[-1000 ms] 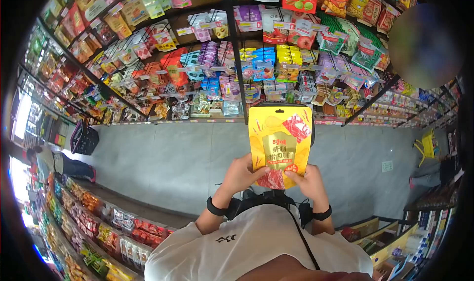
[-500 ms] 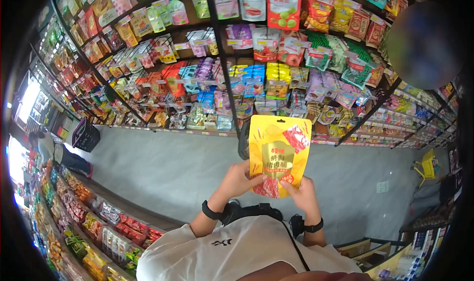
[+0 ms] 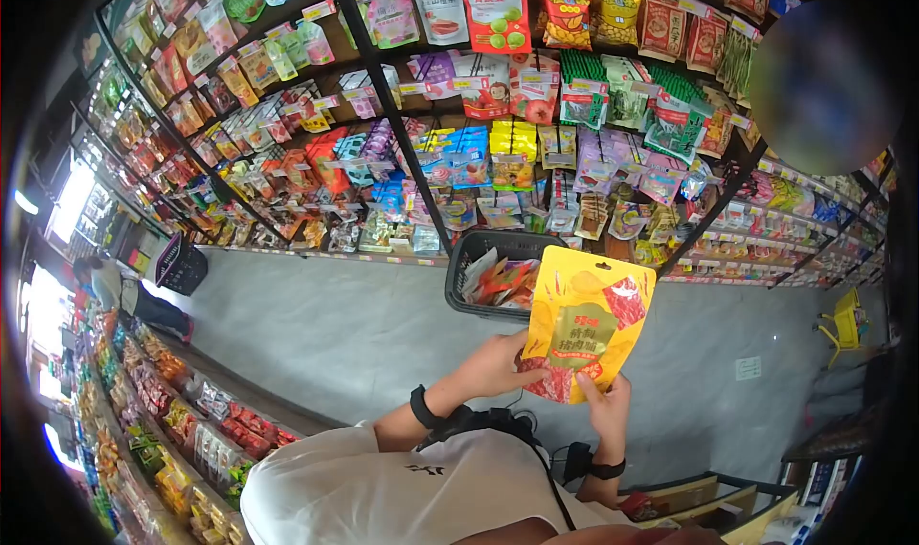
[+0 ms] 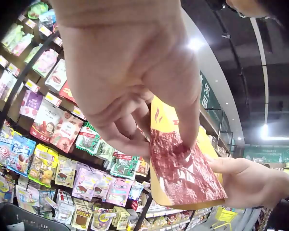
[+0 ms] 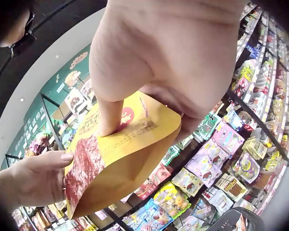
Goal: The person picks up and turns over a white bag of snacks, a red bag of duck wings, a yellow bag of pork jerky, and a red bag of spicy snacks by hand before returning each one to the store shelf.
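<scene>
A yellow snack pouch (image 3: 584, 325) with a red meat picture is held up in front of the person's body, its printed face toward the head camera. The left hand (image 3: 495, 365) pinches its lower left edge, thumb on the front and fingers behind. At the lower right edge, the right hand (image 3: 605, 406) grips it the same way. In the left wrist view the pouch (image 4: 183, 168) spans both hands; in the right wrist view the bottom of the pouch (image 5: 120, 163) bulges open in a fold. Behind the pouch stands a black basket (image 3: 458, 275) holding several packets.
Shelves of hanging snack bags (image 3: 512, 153) run across the front. Another shelf row (image 3: 191, 421) curves along the lower left. A dark basket (image 3: 181, 266) and a person (image 3: 153, 306) are at the left; a yellow cart (image 3: 846, 319) stands on the right. Grey floor (image 3: 335, 315) lies between.
Both hands and the pouch have shifted right and slightly down in the head view, the pouch now tilted. The black basket behind it has come into fuller view as the view turned.
</scene>
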